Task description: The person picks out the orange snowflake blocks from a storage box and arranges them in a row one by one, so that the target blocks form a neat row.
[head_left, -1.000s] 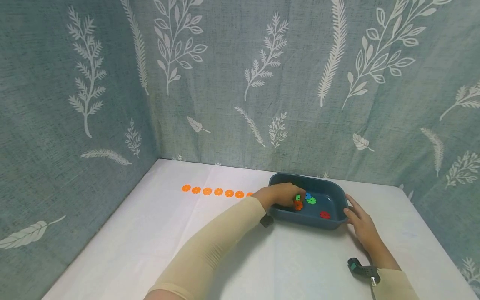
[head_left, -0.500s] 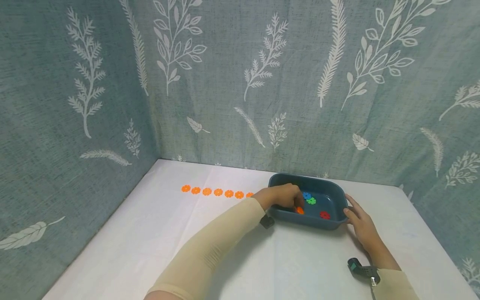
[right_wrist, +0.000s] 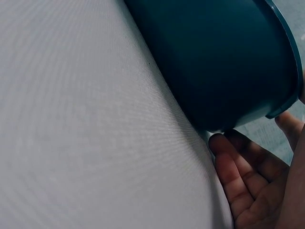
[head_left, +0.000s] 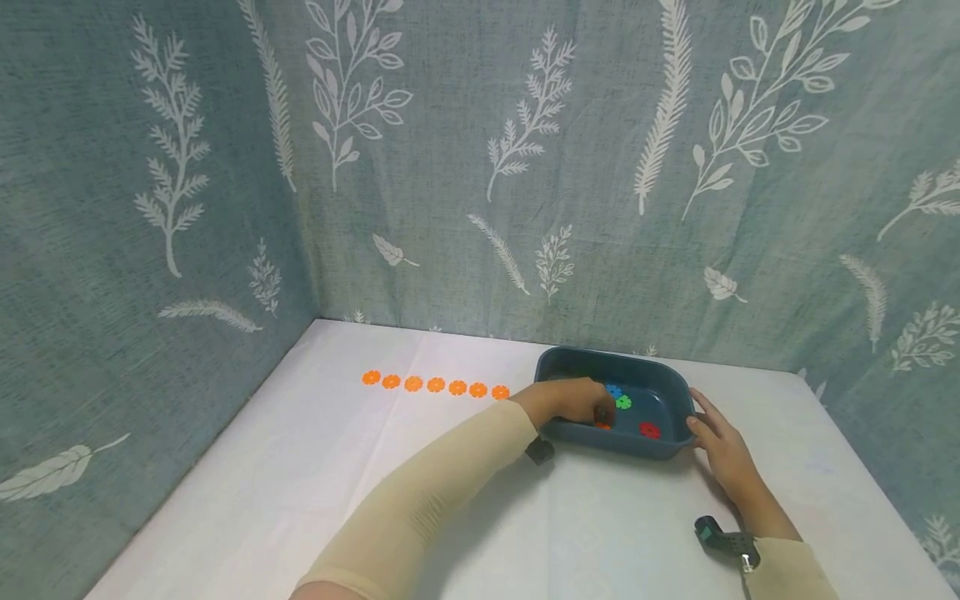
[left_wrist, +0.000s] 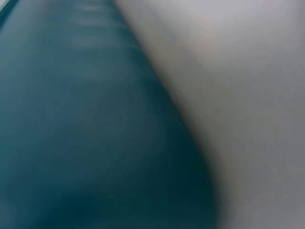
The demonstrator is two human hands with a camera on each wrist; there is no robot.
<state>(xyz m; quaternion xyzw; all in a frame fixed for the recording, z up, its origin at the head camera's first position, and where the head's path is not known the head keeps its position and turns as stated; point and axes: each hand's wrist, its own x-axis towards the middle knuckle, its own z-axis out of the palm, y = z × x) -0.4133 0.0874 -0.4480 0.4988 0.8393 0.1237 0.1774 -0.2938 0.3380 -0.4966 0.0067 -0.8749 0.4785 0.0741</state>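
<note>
My left hand reaches into the dark teal plastic tub, its fingers bent downward. At its fingertips shows an orange notched flower disc, partly covered by the fingers, which seem to pinch it. On the tub floor lie a blue disc, a green disc and a red disc. My right hand holds the tub's right end; in the right wrist view its fingers curl against the lower wall and rim. The left wrist view shows only the blurred tub wall.
Several orange flower discs lie in a row on the white tabletop, left of the tub. Behind the table hangs a leaf-patterned curtain. A dark wrist device sits on the right forearm.
Inside the tub, my left hand has shifted slightly right and toward the near wall, the orange disc along with it. The green piece seen by its fingers is hidden. The right hand stays put.
</note>
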